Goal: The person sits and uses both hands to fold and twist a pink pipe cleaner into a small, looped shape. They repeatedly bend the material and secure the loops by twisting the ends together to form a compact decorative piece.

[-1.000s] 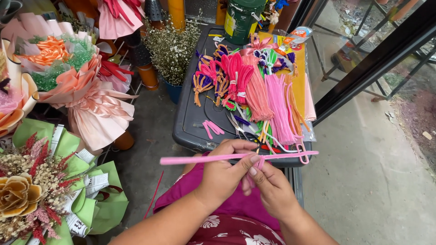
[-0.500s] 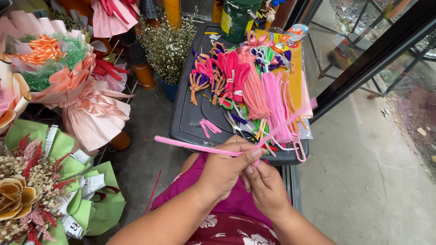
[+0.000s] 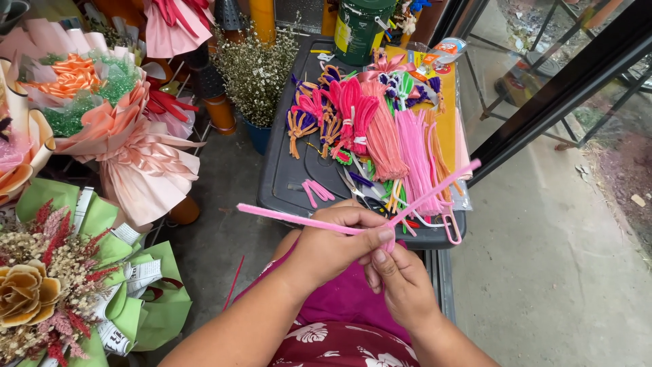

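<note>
L hand point(image 3: 329, 248) & R hand point(image 3: 401, 282): fingers of both pinching pink pipe cleaner point(image 3: 305, 221) at its bend, held mid-air above lap, ends angled up L/R. Ahead: dark table point(image 3: 288, 177) w/ pipe cleaner bundles point(image 3: 384, 132). Bouquets point(image 3: 115, 129) at L.

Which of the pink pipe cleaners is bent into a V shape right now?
The single pink pipe cleaner held in both hands, bent at the fingers. The other pink ones lie straight in tied bundles on the dark tray.
</note>
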